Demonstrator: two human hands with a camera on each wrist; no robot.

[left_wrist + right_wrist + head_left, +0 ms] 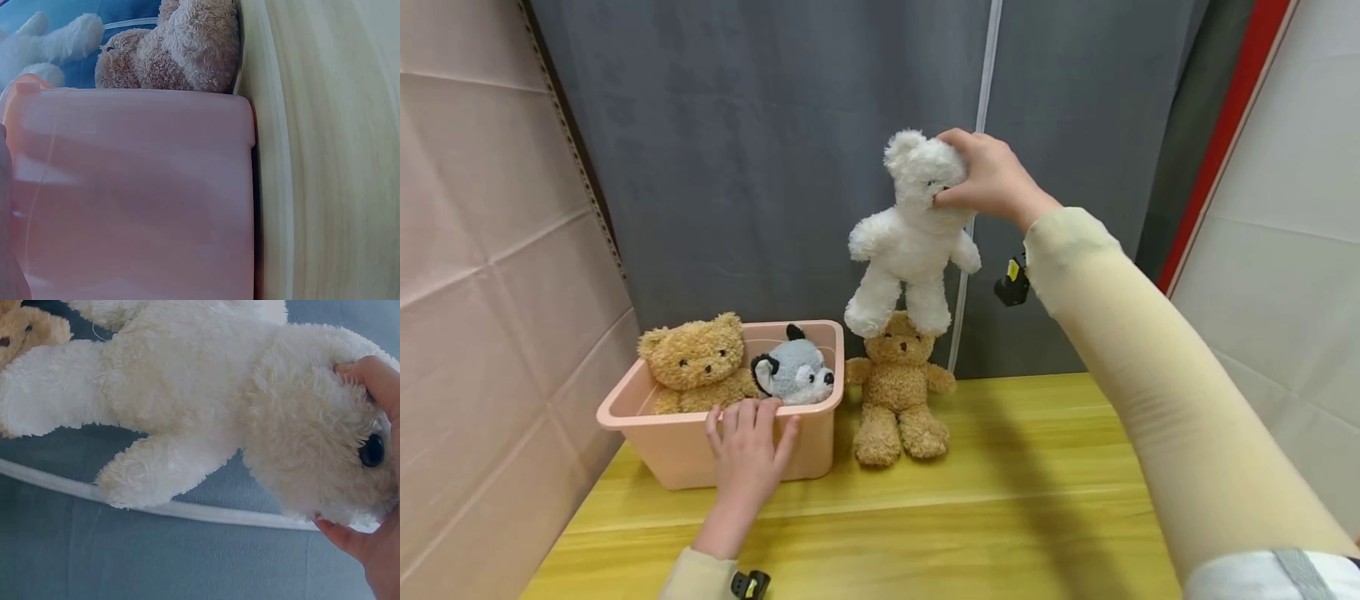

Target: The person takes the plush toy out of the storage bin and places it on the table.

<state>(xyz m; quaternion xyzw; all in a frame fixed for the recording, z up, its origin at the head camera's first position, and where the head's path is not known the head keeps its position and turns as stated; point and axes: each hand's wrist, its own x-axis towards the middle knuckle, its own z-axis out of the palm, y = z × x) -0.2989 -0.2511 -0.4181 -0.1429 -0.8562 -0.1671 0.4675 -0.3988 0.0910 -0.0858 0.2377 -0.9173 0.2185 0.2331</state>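
A fluffy white teddy bear (pixel 913 233) hangs upright in the air, facing forward. My right hand (pixel 988 175) grips its head from the right side, thumb across the face. The bear's dark eye shows between my right fingers (pixel 375 375) and thumb in the right wrist view. Its feet overlap the head of a brown teddy bear (pixel 895 387) that sits on the table against the curtain. My left hand (pixel 750 446) rests at the front of a pink plastic bin (pixel 655 446), fingertips at its rim and thumb spread to the right.
Inside the bin are another brown teddy bear (pixel 696 362) on the left and a grey and white plush dog (pixel 797 372) on the right. The wood-grain table (pixel 1022 492) meets a grey curtain (pixel 760 167) at the back. White cloth panels (pixel 482 292) flank both sides.
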